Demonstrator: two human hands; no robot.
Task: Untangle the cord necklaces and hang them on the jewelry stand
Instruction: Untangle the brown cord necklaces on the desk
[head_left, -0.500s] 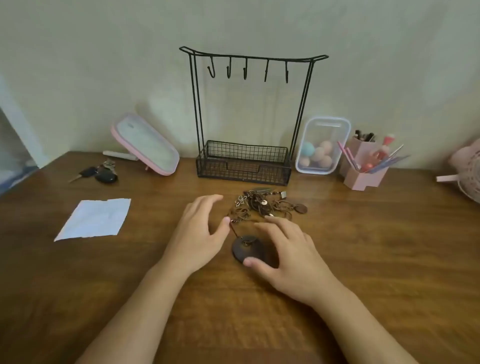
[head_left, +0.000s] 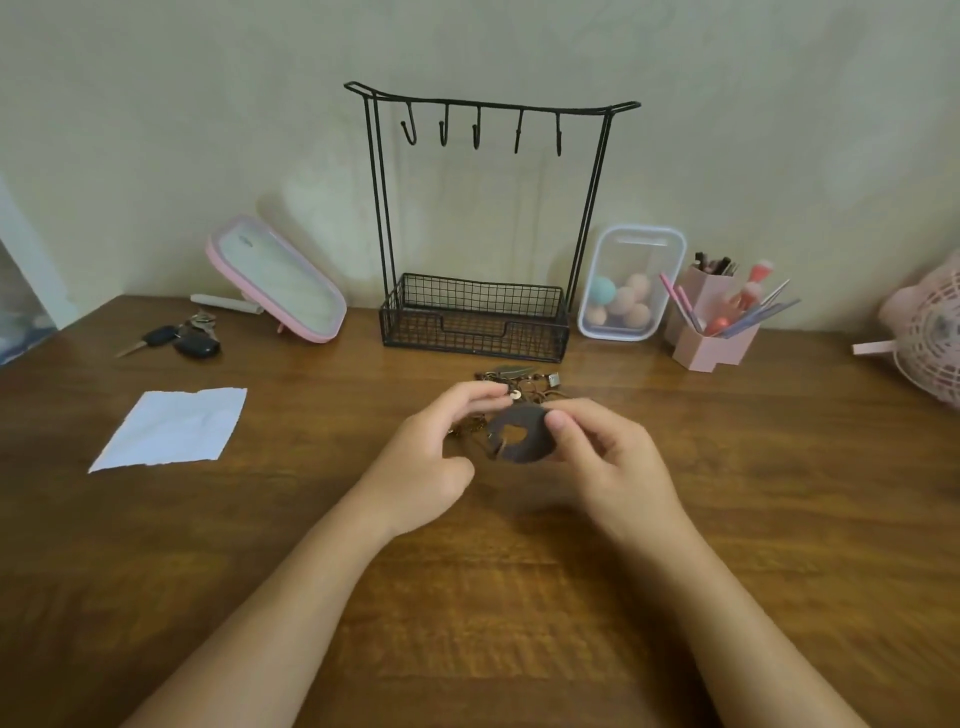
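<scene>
A tangled pile of brown cord necklaces (head_left: 524, 382) lies on the wooden table in front of the black wire jewelry stand (head_left: 488, 228), whose several hooks hang bare. My right hand (head_left: 608, 457) pinches a round dark pendant (head_left: 522, 434) with a cut-out hole, lifted off the table. My left hand (head_left: 436, 452) pinches a cord with small beads just left of the pendant. The cords between my hands are partly hidden by my fingers.
A pink-framed mirror (head_left: 278, 280), car keys (head_left: 176, 338) and a white paper (head_left: 171, 428) are at the left. At the right stand a clear box of sponges (head_left: 628, 286), a pink brush holder (head_left: 714, 322) and a pink fan (head_left: 930, 338).
My right hand has picked the round pendant up from the table and raised it. My left hand has closed its fingers on a cord of the tangle.
</scene>
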